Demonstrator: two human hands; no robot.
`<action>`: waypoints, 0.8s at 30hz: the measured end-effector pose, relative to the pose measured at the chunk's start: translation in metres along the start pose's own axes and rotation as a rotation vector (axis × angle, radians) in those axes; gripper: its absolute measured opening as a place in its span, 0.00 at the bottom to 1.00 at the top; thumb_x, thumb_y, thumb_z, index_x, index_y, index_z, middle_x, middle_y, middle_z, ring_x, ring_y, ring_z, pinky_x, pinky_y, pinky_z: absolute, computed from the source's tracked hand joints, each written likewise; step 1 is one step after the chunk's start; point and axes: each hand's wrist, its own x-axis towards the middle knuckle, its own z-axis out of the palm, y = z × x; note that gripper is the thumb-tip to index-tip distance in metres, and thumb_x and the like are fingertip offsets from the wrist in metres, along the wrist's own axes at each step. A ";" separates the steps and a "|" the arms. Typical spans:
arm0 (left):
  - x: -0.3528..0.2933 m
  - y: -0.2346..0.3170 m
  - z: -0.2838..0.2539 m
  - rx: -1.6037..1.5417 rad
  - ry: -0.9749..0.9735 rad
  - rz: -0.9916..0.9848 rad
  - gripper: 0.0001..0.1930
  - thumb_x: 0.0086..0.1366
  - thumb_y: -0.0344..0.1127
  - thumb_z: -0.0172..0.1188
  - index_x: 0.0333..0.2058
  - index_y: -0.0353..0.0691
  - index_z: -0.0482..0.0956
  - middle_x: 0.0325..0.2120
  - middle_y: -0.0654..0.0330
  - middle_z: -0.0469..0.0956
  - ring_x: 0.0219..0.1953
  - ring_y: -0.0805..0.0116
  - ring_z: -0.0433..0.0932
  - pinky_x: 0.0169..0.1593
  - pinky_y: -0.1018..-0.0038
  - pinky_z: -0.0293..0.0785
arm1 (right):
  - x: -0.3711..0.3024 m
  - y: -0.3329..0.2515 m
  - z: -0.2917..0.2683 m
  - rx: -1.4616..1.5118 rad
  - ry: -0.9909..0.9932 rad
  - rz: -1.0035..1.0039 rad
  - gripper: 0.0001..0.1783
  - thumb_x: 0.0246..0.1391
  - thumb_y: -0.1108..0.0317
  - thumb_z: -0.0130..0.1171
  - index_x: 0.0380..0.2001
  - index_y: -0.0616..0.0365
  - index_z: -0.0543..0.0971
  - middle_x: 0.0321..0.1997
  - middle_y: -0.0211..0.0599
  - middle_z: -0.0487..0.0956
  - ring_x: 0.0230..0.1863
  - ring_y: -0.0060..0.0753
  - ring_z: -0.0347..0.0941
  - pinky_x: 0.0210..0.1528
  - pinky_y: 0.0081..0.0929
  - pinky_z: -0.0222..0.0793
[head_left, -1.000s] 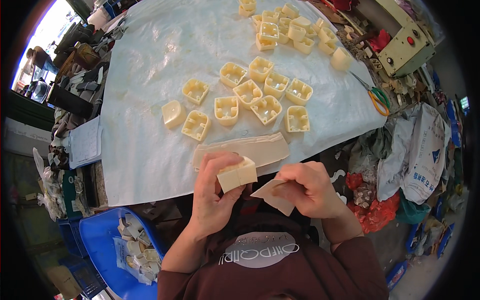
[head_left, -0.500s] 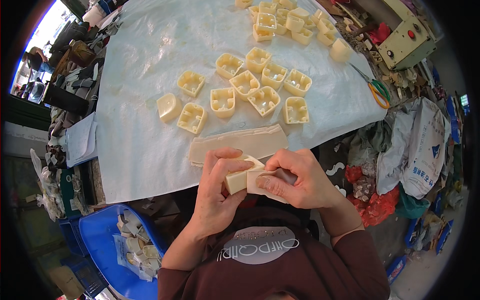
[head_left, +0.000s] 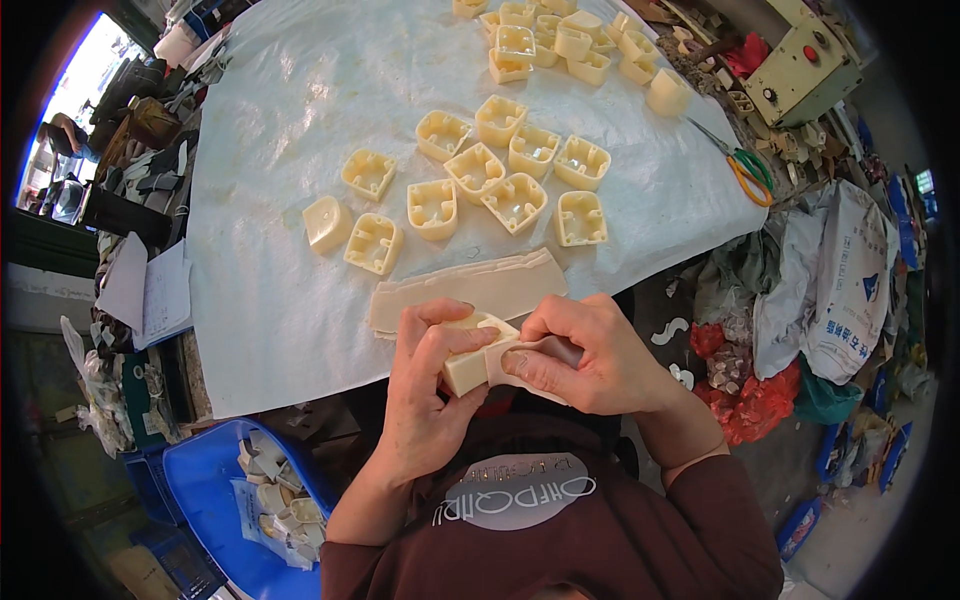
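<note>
A cream plastic shell (head_left: 462, 374) is gripped between the thumb and fingers of my left hand (head_left: 422, 380), just off the table's near edge. My right hand (head_left: 600, 355) pinches a thin beige strip (head_left: 545, 392) and presses it with the thumb against the shell's right side. The strip bends round under my fingers, and its far end is hidden in my grip. Right beyond my hands lies a flat stack of beige strips (head_left: 480, 282). Several more cream shells (head_left: 432, 208) stand farther out, most with their hollow side up; one, a rounded shell (head_left: 327, 224), rests closed side up.
A white sheet (head_left: 270, 300) covers the table. More shells (head_left: 590, 68) are heaped at the far right, near scissors (head_left: 750, 178) with green and orange handles and a control box (head_left: 803, 75). A blue bin (head_left: 190, 470) with scraps stands lower left; sacks and bags (head_left: 840, 290) lie right.
The table and everything on it have shifted slightly left in view. My right thumb has pushed the strip closer against the shell; both hands keep their hold.
</note>
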 end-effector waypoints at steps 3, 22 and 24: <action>0.000 0.000 0.000 0.071 0.005 0.032 0.27 0.40 0.16 0.62 0.42 0.43 0.72 0.46 0.53 0.63 0.45 0.61 0.67 0.32 0.76 0.70 | 0.000 -0.001 0.000 0.017 0.010 0.009 0.09 0.50 0.72 0.59 0.23 0.62 0.68 0.16 0.38 0.76 0.16 0.23 0.72 0.18 0.22 0.64; 0.002 0.007 -0.001 -0.310 0.167 -0.018 0.18 0.40 0.21 0.66 0.34 0.40 0.80 0.50 0.48 0.68 0.50 0.61 0.69 0.50 0.68 0.67 | -0.054 0.008 0.046 -0.271 0.019 -0.386 0.27 0.38 0.53 0.68 0.38 0.57 0.71 0.29 0.41 0.71 0.28 0.37 0.70 0.31 0.37 0.68; 0.000 0.004 -0.001 -0.316 0.153 0.006 0.17 0.39 0.21 0.66 0.33 0.40 0.80 0.50 0.47 0.68 0.50 0.61 0.69 0.50 0.68 0.68 | -0.036 0.014 0.051 -0.100 -0.268 0.087 0.31 0.38 0.52 0.68 0.41 0.61 0.70 0.30 0.43 0.72 0.30 0.41 0.72 0.32 0.37 0.69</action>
